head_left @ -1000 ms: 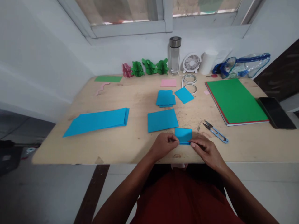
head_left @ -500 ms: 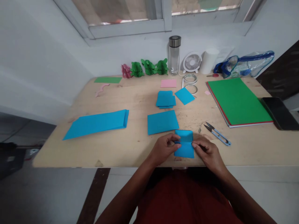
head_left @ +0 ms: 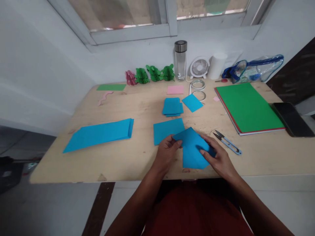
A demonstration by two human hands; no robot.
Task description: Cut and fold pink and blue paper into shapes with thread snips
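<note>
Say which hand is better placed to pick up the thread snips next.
Right hand, I judge: the thread snips lie close beside it, while the left hand is farther off, across the blue paper. Both hands hold paper, though.

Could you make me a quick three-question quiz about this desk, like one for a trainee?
1. True or false: the left hand and right hand both hold blue paper.
2. Which stands just right of the bottle: a) clear bag, b) fan, c) snips?
3. Fill in: beside the phone, the top sheet of the stack is ____.

Key: 1. True. 2. b. 3. Green.
</note>
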